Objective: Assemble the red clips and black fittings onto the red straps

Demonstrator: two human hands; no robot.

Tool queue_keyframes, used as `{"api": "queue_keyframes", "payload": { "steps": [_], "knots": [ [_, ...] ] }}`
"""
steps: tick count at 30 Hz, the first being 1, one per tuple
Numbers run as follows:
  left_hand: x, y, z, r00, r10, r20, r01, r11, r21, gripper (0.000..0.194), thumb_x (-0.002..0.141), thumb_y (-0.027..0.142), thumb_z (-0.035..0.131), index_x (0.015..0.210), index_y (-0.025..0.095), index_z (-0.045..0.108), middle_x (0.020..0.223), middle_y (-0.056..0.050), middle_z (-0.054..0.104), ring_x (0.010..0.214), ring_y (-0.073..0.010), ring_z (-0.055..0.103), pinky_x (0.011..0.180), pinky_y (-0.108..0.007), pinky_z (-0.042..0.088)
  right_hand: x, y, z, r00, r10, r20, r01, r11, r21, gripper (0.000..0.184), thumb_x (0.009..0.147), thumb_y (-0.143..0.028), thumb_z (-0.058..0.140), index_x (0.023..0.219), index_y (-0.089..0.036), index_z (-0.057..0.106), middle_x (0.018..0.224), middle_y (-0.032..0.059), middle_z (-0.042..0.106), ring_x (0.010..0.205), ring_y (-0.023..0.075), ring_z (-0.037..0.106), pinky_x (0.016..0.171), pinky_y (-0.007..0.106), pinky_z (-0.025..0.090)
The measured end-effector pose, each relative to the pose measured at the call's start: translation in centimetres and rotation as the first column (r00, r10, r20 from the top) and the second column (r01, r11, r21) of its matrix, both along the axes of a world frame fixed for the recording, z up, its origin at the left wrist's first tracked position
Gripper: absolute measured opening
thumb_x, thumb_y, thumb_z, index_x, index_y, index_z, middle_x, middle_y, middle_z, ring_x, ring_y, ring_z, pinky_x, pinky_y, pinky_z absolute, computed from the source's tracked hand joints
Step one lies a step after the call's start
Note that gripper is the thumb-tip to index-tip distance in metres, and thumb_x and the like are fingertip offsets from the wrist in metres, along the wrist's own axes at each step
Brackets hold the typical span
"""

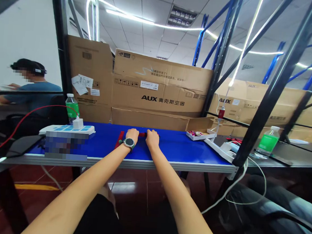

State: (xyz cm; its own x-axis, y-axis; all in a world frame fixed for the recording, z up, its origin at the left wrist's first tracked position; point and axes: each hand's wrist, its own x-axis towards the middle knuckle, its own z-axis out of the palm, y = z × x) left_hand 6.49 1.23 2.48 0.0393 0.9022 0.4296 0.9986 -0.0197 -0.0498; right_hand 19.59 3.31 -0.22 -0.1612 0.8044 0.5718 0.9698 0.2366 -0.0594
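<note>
My left hand [132,134], with a round watch on its wrist, is closed over the far middle of the blue tabletop [175,150]. Close to its right, my right hand [152,139] is closed too, knuckles up. Both grip a red strip [142,134], a short dark-red length of which shows between them. To the left of my left hand, a red length runs down the tabletop towards the front edge. My fingers hide most of the strip, so its exact kind is unclear.
A white power strip [88,129] with a plugged-in charger [78,123] lies left. A small open box [200,134] of little items sits back right. Cardboard boxes [160,85] stand behind. Bottles [268,142] flank the table. A person [40,91] sits far left.
</note>
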Motion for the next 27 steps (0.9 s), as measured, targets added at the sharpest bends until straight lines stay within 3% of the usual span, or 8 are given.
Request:
{"api": "queue_keyframes", "payload": {
  "steps": [3, 8, 12, 16, 19, 25, 27],
  "knots": [
    [0.9, -0.4, -0.7, 1.0, -0.008, 0.026, 0.009, 0.999, -0.042, 0.032, 0.081, 0.01, 0.057, 0.106, 0.003, 0.076, 0.103, -0.029, 0.072, 0.1, -0.0359, 0.071, 0.085, -0.04, 0.056, 0.0, 0.0, 0.0, 1.0, 0.003, 0.014, -0.002, 1.0, -0.017, 0.024, 0.093, -0.009, 0.05, 0.11, -0.017, 0.065, 0.11, 0.014, 0.065, 0.103, 0.0233, 0.062, 0.085, 0.03, 0.045],
    [1.3, 0.6, -0.7, 0.976, -0.014, 0.219, 0.062, 0.975, -0.214, 0.044, 0.082, 0.035, 0.06, 0.112, 0.009, 0.076, 0.103, -0.028, 0.073, 0.102, -0.0361, 0.071, 0.089, -0.039, 0.054, -0.1, 0.1, 0.0, 1.0, -0.029, 0.011, 0.029, 0.998, -0.057, 0.026, 0.094, -0.013, 0.048, 0.109, -0.015, 0.068, 0.115, 0.0171, 0.064, 0.106, 0.0257, 0.061, 0.088, 0.033, 0.045],
    [-0.1, 1.4, -2.0, 0.978, 0.001, 0.206, 0.062, 0.953, -0.298, 0.049, 0.084, 0.047, 0.055, 0.12, 0.019, 0.074, 0.12, -0.024, 0.07, 0.116, -0.0391, 0.065, 0.1, -0.049, 0.048, -0.2, 0.1, -0.3, 0.999, -0.041, 0.021, 0.042, 0.998, -0.045, 0.026, 0.095, -0.021, 0.048, 0.109, -0.014, 0.069, 0.12, 0.0198, 0.062, 0.111, 0.0294, 0.059, 0.092, 0.039, 0.044],
    [-1.1, 1.5, -4.0, 0.989, 0.038, 0.145, 0.001, 0.966, -0.259, 0.066, 0.089, 0.056, 0.044, 0.14, 0.017, 0.06, 0.153, -0.022, 0.044, 0.142, -0.0426, 0.04, 0.115, -0.065, 0.024, 0.0, 0.0, -0.4, 0.998, -0.023, 0.057, 0.025, 0.999, -0.029, 0.027, 0.095, -0.015, 0.046, 0.114, -0.014, 0.066, 0.122, 0.0193, 0.061, 0.111, 0.0276, 0.06, 0.092, 0.039, 0.042],
    [-2.0, 2.3, -4.4, 0.993, 0.07, 0.096, -0.042, 0.963, -0.267, 0.065, 0.089, 0.059, 0.042, 0.141, 0.024, 0.059, 0.155, -0.016, 0.044, 0.149, -0.0429, 0.025, 0.117, -0.07, 0.008, 0.1, 0.0, -0.3, 0.999, -0.024, 0.042, 0.026, 0.999, -0.037, 0.028, 0.095, -0.011, 0.044, 0.114, -0.015, 0.063, 0.119, 0.018, 0.062, 0.108, 0.0254, 0.061, 0.092, 0.037, 0.042],
    [-5.6, 4.4, -2.8, 0.981, 0.16, 0.108, -0.133, 0.965, -0.227, 0.054, 0.086, 0.049, 0.052, 0.137, 0.032, 0.059, 0.138, -0.016, 0.062, 0.136, -0.0451, 0.047, 0.109, -0.075, 0.019, -0.3, -0.3, 0.4, 0.998, -0.013, -0.065, 0.014, 1.0, 0.027, 0.023, 0.097, -0.02, 0.043, 0.113, -0.015, 0.059, 0.119, 0.0183, 0.061, 0.105, 0.0266, 0.06, 0.092, 0.039, 0.04],
    [-6.2, 4.1, -2.5, 0.977, 0.179, 0.116, -0.159, 0.974, -0.163, 0.057, 0.085, 0.04, 0.057, 0.14, 0.026, 0.055, 0.143, -0.021, 0.055, 0.135, -0.0448, 0.046, 0.11, -0.071, 0.021, -0.5, -0.2, 0.4, 0.995, 0.01, -0.096, -0.006, 0.999, 0.033, 0.024, 0.1, -0.026, 0.041, 0.112, -0.016, 0.059, 0.119, 0.0176, 0.061, 0.106, 0.0274, 0.058, 0.092, 0.041, 0.04]
  ]
}}
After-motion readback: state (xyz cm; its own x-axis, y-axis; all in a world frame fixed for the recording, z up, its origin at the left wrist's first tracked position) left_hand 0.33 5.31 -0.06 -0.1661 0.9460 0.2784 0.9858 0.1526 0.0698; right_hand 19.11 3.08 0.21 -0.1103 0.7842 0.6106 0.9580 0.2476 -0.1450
